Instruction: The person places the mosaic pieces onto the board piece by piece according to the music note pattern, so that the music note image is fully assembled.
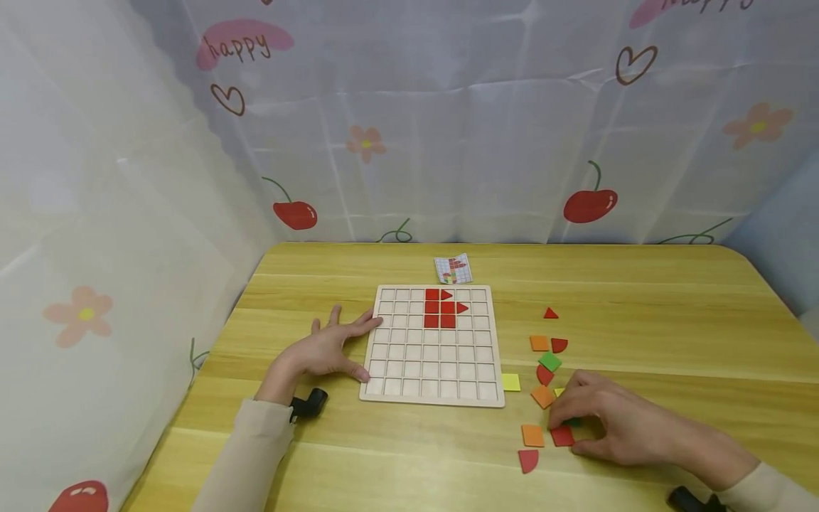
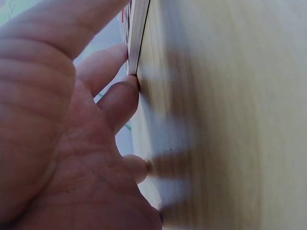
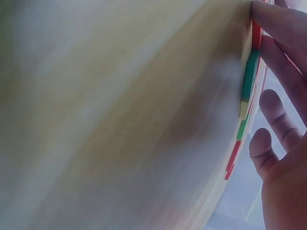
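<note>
A wooden grid board (image 1: 430, 371) lies flat on the table, with several red squares (image 1: 432, 307) and two red triangles (image 1: 462, 308) in cells near its top. At the board's left edge, my left hand (image 1: 326, 348) has its fingers spread, thumb and index finger touching the rim. In the left wrist view, fingertips (image 2: 125, 86) meet the board's side. To the right of the board, my right hand (image 1: 614, 412) pinches a red square tile (image 1: 563, 436) between thumb and fingers, low at the table. A green piece (image 1: 573, 422) is partly hidden beneath that hand.
Loose tiles lie right of the board: a yellow square (image 1: 511, 382) beside its edge, an orange square (image 1: 532, 435), a red quarter circle (image 1: 528, 461), a green square (image 1: 549, 361) and a red triangle (image 1: 551, 313). A patterned card (image 1: 453, 269) lies behind the board.
</note>
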A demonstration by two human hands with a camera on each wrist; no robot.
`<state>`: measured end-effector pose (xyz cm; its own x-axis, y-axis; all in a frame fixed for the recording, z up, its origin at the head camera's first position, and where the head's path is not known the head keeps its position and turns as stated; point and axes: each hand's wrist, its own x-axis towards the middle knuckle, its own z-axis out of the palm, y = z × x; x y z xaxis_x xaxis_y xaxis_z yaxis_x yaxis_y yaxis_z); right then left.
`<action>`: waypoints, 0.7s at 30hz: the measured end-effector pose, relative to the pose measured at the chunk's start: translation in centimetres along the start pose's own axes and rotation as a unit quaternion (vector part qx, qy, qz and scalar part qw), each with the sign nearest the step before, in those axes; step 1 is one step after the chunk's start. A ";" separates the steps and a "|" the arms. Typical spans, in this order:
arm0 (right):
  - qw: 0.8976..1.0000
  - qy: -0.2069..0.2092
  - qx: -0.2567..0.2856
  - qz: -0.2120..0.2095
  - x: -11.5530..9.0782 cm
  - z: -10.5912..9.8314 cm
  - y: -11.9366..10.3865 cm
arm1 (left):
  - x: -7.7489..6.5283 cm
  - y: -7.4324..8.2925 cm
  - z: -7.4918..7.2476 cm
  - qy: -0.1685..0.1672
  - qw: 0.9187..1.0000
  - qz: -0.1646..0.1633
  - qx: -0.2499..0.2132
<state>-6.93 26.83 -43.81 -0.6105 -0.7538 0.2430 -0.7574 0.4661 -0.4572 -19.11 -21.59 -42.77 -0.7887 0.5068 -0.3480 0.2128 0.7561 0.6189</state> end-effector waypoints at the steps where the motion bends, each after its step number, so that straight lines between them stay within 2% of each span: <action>1: 1.000 0.003 0.000 -0.003 0.1 0.0 0.0 | 0.0 0.0 0.0 0.000 1.000 0.000 0.000; 5: 1.000 0.017 -0.003 -0.014 0.3 0.2 -0.1 | 0.0 -0.1 0.0 0.001 1.000 -0.002 -0.002; 9: 1.000 0.022 -0.007 -0.008 0.4 0.2 -0.3 | 0.0 -0.2 0.0 0.003 1.000 0.000 -0.003; 15: 1.000 0.016 0.001 0.012 0.7 0.0 -0.5 | 0.0 -0.2 0.1 0.005 1.000 0.001 -0.004; 21: 0.998 0.012 0.027 0.056 1.2 -0.9 -0.4 | 0.1 -0.3 0.1 0.004 1.000 0.003 -0.001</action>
<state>-7.58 26.11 -42.55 -0.6968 -0.6865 0.2078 -0.6709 0.5213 -0.5275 -19.19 -21.77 -43.05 -0.7916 0.5077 -0.3399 0.2158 0.7529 0.6218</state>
